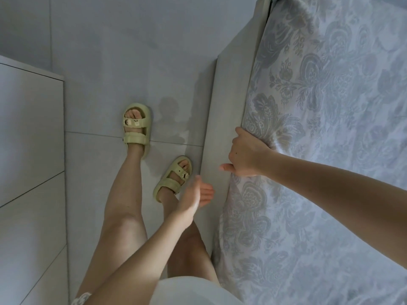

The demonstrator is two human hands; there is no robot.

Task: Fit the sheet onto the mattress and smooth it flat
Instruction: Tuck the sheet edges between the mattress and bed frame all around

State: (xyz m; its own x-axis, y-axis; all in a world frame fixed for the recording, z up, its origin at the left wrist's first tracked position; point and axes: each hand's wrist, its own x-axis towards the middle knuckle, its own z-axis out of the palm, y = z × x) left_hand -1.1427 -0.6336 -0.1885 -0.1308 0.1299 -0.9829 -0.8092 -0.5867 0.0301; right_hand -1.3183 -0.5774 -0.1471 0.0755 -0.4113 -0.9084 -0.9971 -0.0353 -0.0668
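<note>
A pale sheet (330, 150) with a grey-blue floral print covers the mattress along the right side of the view. Its edge hangs over the grey bed frame (222, 119). My right hand (246, 153) grips the sheet's edge at the mattress side, fingers curled under the fabric and thumb pointing left. My left hand (193, 194) hovers free beside the bed frame, fingers straight and relaxed, holding nothing.
I stand on a grey tiled floor (110, 73) in pale green sandals (136, 126), close to the bed. A white cabinet (30, 139) with drawer fronts stands at the left, leaving a narrow aisle between it and the bed.
</note>
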